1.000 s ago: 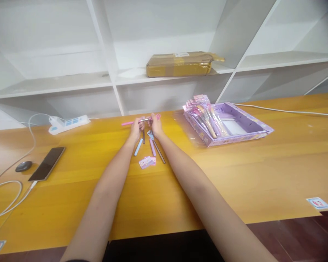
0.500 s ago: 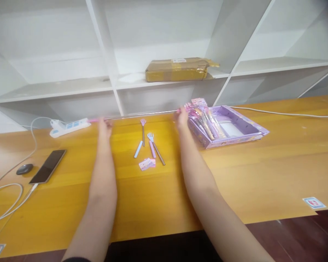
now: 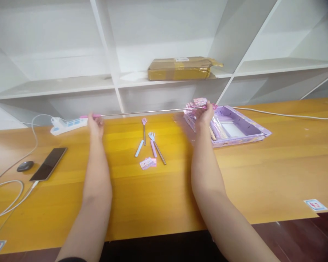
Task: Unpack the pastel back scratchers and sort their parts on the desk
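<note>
A telescopic back scratcher (image 3: 153, 111) with a thin metal rod is stretched out level above the yellow table (image 3: 164, 189). My left hand (image 3: 95, 123) grips its pink handle end. My right hand (image 3: 205, 115) grips its pink claw end, in front of the purple box (image 3: 251, 127). Below the rod, two short scratchers (image 3: 144, 131) (image 3: 152, 142) lie collapsed on the table, with a light blue handle piece (image 3: 138, 148) and a small pink card (image 3: 147, 163) beside them.
The purple box holds several packaged scratchers (image 3: 199, 105). A white power strip (image 3: 68, 124), a phone (image 3: 48, 163) on a cable and a dark round object (image 3: 24, 166) lie at the left. A taped brown parcel (image 3: 180, 68) rests on the white shelf behind.
My hands were together at the table's middle holding the collapsed scratcher. They have moved apart, left going left and right going right, and the rod now spans between them.
</note>
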Motion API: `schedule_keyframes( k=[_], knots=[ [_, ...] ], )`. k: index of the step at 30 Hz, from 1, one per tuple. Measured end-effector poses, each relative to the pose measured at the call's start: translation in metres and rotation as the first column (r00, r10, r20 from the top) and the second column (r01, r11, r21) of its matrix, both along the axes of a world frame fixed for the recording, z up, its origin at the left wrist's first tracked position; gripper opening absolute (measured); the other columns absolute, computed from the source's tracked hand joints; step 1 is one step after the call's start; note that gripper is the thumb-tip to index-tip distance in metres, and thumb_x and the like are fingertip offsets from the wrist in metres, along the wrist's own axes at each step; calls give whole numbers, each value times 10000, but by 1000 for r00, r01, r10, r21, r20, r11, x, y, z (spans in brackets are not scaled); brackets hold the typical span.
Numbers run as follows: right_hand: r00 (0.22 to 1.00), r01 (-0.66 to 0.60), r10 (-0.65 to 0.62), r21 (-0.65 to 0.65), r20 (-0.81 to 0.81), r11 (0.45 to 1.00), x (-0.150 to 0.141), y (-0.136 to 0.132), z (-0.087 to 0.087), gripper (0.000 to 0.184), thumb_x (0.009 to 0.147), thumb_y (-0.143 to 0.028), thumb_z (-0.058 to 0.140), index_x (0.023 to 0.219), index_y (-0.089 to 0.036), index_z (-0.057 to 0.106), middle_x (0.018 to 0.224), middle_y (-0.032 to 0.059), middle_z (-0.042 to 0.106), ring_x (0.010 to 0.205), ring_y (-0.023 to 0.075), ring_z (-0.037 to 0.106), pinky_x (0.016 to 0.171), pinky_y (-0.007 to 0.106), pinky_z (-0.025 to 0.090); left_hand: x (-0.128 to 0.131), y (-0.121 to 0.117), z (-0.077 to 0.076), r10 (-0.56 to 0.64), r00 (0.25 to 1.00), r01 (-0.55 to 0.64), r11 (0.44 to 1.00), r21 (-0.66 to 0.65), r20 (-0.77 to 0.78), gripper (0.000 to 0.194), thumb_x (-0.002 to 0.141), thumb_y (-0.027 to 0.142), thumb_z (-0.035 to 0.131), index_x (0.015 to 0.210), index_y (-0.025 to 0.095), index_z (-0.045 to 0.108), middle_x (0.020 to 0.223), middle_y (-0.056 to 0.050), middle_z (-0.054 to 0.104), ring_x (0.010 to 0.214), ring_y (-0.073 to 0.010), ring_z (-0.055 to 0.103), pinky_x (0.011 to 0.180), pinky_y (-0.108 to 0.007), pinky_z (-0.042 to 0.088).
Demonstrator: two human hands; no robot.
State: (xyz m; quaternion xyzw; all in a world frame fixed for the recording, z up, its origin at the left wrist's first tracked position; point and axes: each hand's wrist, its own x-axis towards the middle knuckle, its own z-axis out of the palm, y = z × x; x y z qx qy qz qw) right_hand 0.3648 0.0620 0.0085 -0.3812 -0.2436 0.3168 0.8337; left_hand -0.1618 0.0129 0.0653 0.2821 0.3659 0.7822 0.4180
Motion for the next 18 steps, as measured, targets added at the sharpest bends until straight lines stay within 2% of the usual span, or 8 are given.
schedule_keyframes(
  k=[4, 8, 13, 18],
  knots=[
    [993, -118, 119, 20, -27, 993, 16, -1, -2, 638, 990, -795, 503, 703, -272, 279, 658, -90, 181, 470, 92, 199, 416, 244, 215, 0, 1, 2, 17, 1000, -17, 1000, 17, 6, 561, 872, 539, 816, 767, 268, 336, 541, 142, 190, 400, -78, 309, 418, -233, 227],
    [987, -161, 161, 17, 19, 987, 16, -3, -3, 668, 954, -836, 533, 706, -269, 281, 668, -86, 190, 484, 94, 192, 416, 247, 187, 1, 1, 0, 31, 999, -31, 999, -11, 9, 556, 878, 558, 803, 773, 267, 341, 539, 143, 200, 397, -77, 301, 414, -229, 220],
    [992, -119, 118, 4, 47, 993, 9, -4, -1, 641, 970, -783, 593, 708, -266, 319, 646, -85, 218, 478, 96, 195, 413, 242, 188, -1, 2, -2, 81, 996, -81, 997, -5, 21, 520, 903, 501, 774, 762, 266, 333, 535, 133, 191, 397, -86, 295, 405, -226, 225],
    [986, -160, 159, 13, 47, 987, 14, -6, 1, 554, 1046, -632, 557, 691, -251, 369, 612, -77, 227, 455, 101, 234, 391, 220, 251, -3, 4, 0, 75, 996, -77, 996, 46, 42, 505, 918, 470, 765, 764, 263, 331, 542, 122, 212, 407, -87, 310, 409, -218, 254]
  ],
)
